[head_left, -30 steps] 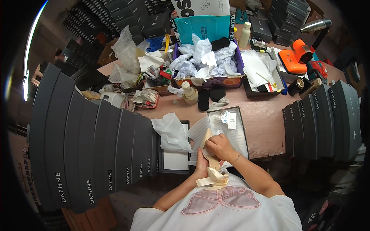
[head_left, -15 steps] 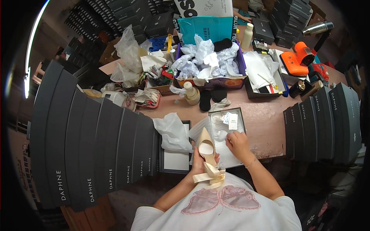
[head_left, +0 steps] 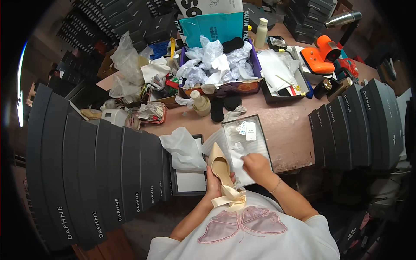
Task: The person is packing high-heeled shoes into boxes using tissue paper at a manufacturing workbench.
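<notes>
My left hand [head_left: 213,183] is wrapped round a beige pointed-toe shoe [head_left: 216,152], toe pointing away from me. A cream ribbon bow [head_left: 232,198] hangs at the shoe's heel end, against my white shirt. My right hand [head_left: 256,168] is closed, with curled fingers, over the lower part of an open shoe box [head_left: 268,149]. Whatever it may hold is hidden. In that box lie white tissue paper [head_left: 242,171] and a white tag [head_left: 250,131]. Left of the shoe, crumpled white tissue [head_left: 184,149] partly covers another open box [head_left: 201,189].
Dark grey shoe boxes [head_left: 108,173] stand in a long row at the left, and more boxes [head_left: 353,125] at the right. Behind are a bottle [head_left: 200,104], black pads [head_left: 217,110], a carton of crumpled paper [head_left: 234,88], a paper-filled box [head_left: 284,96] and an orange device [head_left: 318,60].
The whole view has shifted, moving most things leftward in it. A white patch inside the shoe no longer shows; its tan lining does. Both hands keep nearly the same places relative to the boxes.
</notes>
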Available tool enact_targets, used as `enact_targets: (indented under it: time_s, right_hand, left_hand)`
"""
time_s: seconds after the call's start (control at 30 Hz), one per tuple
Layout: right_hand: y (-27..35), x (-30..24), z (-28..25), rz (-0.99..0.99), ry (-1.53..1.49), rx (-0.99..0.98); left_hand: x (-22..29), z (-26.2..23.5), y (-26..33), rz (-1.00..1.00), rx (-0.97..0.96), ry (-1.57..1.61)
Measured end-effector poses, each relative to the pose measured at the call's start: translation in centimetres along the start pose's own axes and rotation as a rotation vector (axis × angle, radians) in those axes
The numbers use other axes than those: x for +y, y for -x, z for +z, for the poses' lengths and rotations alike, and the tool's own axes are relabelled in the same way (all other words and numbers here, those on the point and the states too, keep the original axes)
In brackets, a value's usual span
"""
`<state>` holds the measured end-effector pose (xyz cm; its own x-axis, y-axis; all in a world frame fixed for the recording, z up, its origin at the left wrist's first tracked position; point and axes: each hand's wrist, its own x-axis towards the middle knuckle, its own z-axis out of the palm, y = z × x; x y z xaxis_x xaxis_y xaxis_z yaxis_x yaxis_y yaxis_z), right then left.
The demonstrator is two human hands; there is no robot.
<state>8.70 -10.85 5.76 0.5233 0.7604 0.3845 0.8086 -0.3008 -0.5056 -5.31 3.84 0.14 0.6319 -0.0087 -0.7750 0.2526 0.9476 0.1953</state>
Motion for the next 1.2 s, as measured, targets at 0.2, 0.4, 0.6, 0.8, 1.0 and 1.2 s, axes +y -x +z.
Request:
enact_targets:
  time_s: [0.2, 0.4, 0.6, 0.8, 1.0, 1.2]
  right_hand:
    - [-0.1, -1.5, 1.9, 0.307, -0.73, -0.329]
    - [-4.1, -2.2, 9.1, 0.33, -0.672, -0.454]
    - [-5.6, -4.5, 4.6, 0.437, -0.565, -0.767]
    - [-3.2, -6.7, 8.5, 0.357, -0.807, -0.333]
    - [-3.3, -6.0, 9.0, 0.367, -0.863, -0.487]
    - [-4.5, -7.2, 4.8, 0.339, -0.657, -0.581]
  left_hand:
    - [-0.3, 0.1, -0.7, 0.099, -0.115, -0.018]
    - [-0.8, 5.4, 1.5, 0.231, 0.076, -0.081]
    - [2.6, 2.8, 0.0, 0.264, -0.026, -0.176]
    - [6.5, 1.6, -2.3, 0.293, 0.109, -0.271]
    - [5.9, 2.5, 0.2, 0.42, 0.14, -0.356]
    - [3.5, 4.0, 2.4, 0.41, -0.008, -0.127]
